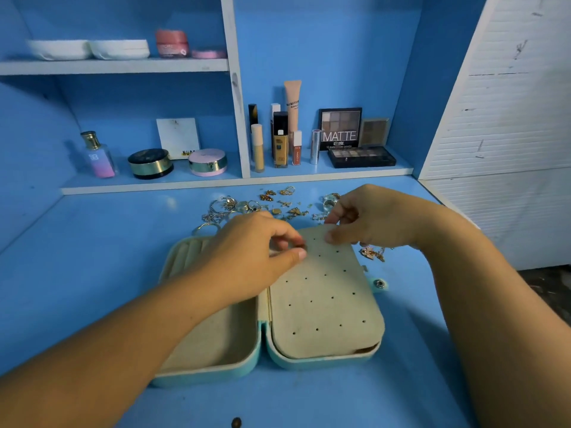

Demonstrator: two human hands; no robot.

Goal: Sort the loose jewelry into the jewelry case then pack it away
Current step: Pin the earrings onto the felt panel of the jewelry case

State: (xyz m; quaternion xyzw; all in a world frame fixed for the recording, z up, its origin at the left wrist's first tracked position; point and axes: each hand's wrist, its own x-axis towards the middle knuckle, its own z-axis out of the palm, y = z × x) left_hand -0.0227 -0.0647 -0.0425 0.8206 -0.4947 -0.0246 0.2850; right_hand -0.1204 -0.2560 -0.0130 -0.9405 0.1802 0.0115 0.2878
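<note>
Teal jewelry case [321,361] open at 6 o'clock | my left hand [247,251] pinched over earring panel [324,304]; holding anything, cannot tell | my right hand [370,217] pinches panel's 12 o'clock edge | loose jewelry [272,205] at 12 o'clock

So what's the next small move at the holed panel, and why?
Probably press the small piece that the left hand pinches into a far-row hole: the right hand grips the holed panel by its far edge, and its holes look empty.

"matte" on eyeshadow palette [340,128]
</note>
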